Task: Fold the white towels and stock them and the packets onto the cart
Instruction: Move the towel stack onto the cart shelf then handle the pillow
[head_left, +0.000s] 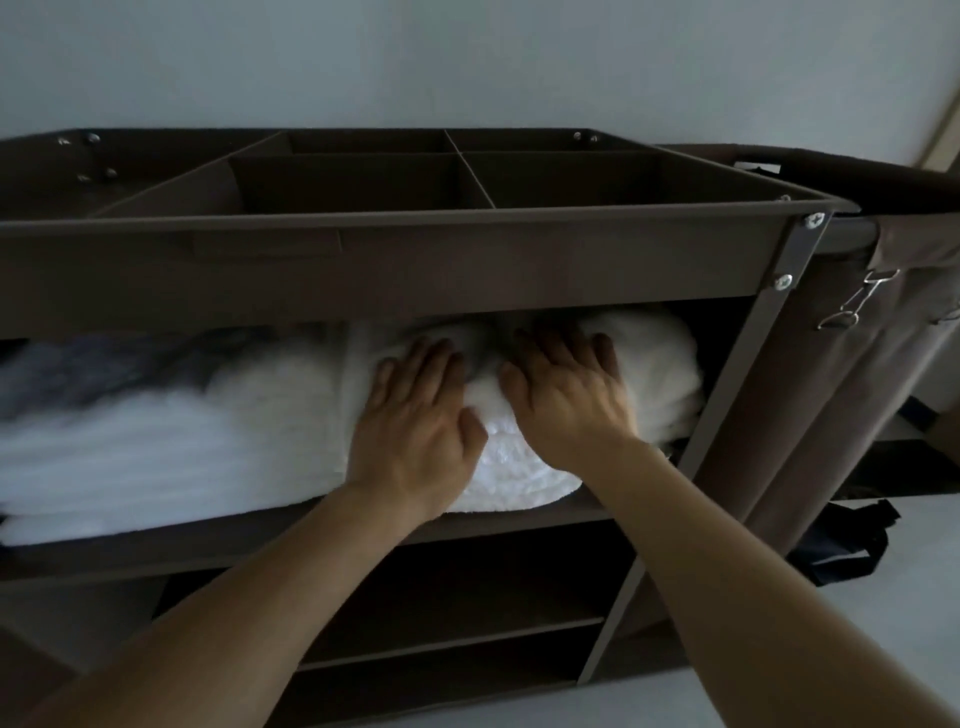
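Observation:
A brown cart (395, 270) fills the view. On its upper shelf lies a folded white towel (519, 473), part way in at the right end, with more folded white towels (654, 364) behind it. My left hand (415, 421) and my right hand (566, 395) both press flat on top of this towel, fingers spread and pointing into the shelf. A second stack of white towels (156, 441) fills the left part of the same shelf. No packets are in view.
The cart's top tray (467, 176) is split by dividers into several compartments. Lower shelves (457, 634) sit below the towels. A brown fabric bag (857, 374) with metal clips hangs at the cart's right end, and a dark strap (852, 540) lies on the floor.

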